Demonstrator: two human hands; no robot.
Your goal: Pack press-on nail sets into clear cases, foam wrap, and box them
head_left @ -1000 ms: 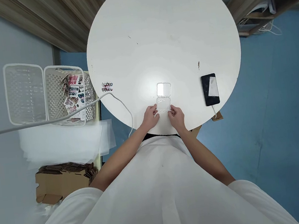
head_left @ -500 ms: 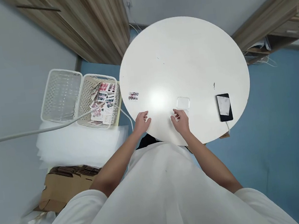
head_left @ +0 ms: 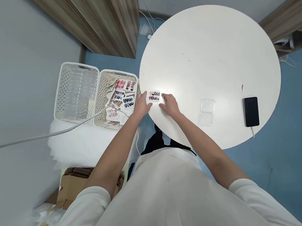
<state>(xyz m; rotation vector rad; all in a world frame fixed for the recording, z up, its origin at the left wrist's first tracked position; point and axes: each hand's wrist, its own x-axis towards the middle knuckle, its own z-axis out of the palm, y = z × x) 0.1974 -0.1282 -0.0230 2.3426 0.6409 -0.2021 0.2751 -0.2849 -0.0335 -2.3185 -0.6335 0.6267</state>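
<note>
A small white card with two rows of dark and pink nails (head_left: 154, 96) lies near the left edge of the round white table (head_left: 209, 47). My left hand (head_left: 140, 106) is at the card's left edge, thumb and fingers apart. On the card's right side is my right hand (head_left: 170, 104), its thumb and fingers spread, with nothing visible between them. An open clear plastic case (head_left: 206, 112) rests on the table to the right of my right hand.
Left of the table, a white basket (head_left: 104, 82) holds several nail cards; another basket (head_left: 60, 83) holds clear cases. A cable (head_left: 60, 133) crosses them. A black phone-like device (head_left: 251, 111) lies at the table's right, with a cord attached.
Both hands have moved forward to either side of the nail card. The view has shifted left. The white piece on the black device no longer shows, and the clear case now shows both halves.
</note>
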